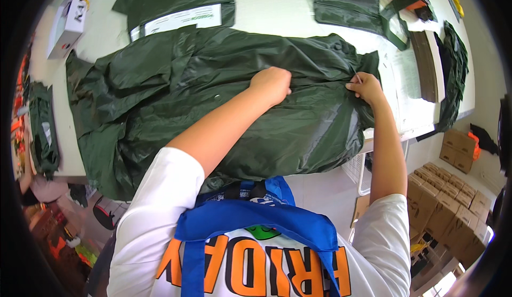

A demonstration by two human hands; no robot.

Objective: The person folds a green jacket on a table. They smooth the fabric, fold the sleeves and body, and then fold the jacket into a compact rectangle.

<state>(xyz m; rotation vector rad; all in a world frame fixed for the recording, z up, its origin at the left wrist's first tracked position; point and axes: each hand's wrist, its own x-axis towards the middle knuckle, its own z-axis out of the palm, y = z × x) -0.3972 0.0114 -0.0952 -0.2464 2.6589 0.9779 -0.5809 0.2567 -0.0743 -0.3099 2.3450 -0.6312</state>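
A large piece of shiny dark green fabric [224,113] lies crumpled across the table in front of me, its near edge hanging toward my body. Whether it is a garment or a cover I cannot tell. My left hand [272,86] is closed in a fist around a fold near its middle. Toward the right end, my right hand [366,88] pinches a thin, stick-like thing [356,75] against the fabric; its exact kind is too small to make out. Folds run between my two hands.
The white table [272,9] carries a folded green bundle [178,9] with a white label, and another green bundle [349,6] at the far right. A white box [70,18] stands far left, stacked boards [426,65] right. Cardboard boxes [448,203] sit on the floor at right.
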